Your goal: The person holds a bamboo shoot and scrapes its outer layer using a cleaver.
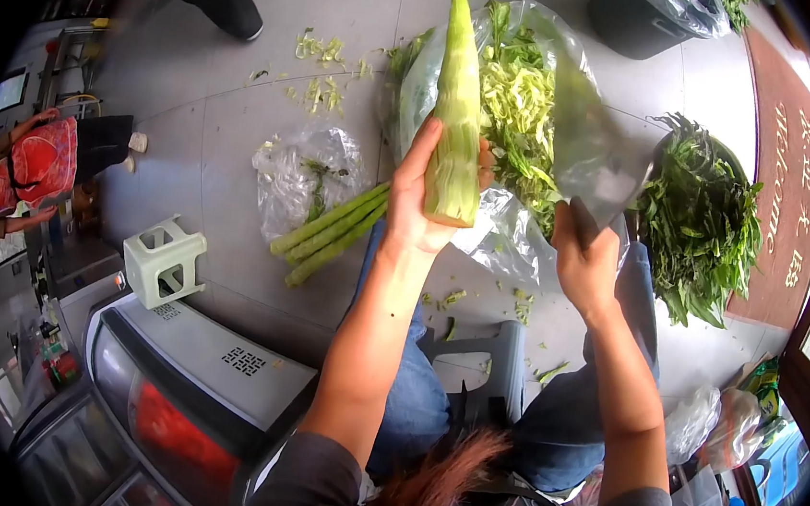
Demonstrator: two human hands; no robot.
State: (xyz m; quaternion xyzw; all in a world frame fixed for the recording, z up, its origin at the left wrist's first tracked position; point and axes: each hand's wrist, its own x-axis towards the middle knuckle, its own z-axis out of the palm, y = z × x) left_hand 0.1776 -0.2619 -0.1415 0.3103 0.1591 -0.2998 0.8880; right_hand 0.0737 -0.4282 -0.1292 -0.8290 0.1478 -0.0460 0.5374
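Gripping a thick, tapered, pale-green stalk [459,94] upright in the left hand [412,191], above the grey tiled floor [232,141]. Largely stripped of skin, to judge by the pale, faceted sides. Clasping a broad, grey-bladed, dark-handled knife [615,183] in the right hand [586,259] — apart from the stalk. Piled beyond on a clear plastic bag [423,86]: plentiful yellow-green peelings [514,104]. Apparently left unpared: several long green stalks [334,237] near the left forearm.

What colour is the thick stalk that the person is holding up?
The thick stalk in the left hand is light yellowish green, best seen in the head view.
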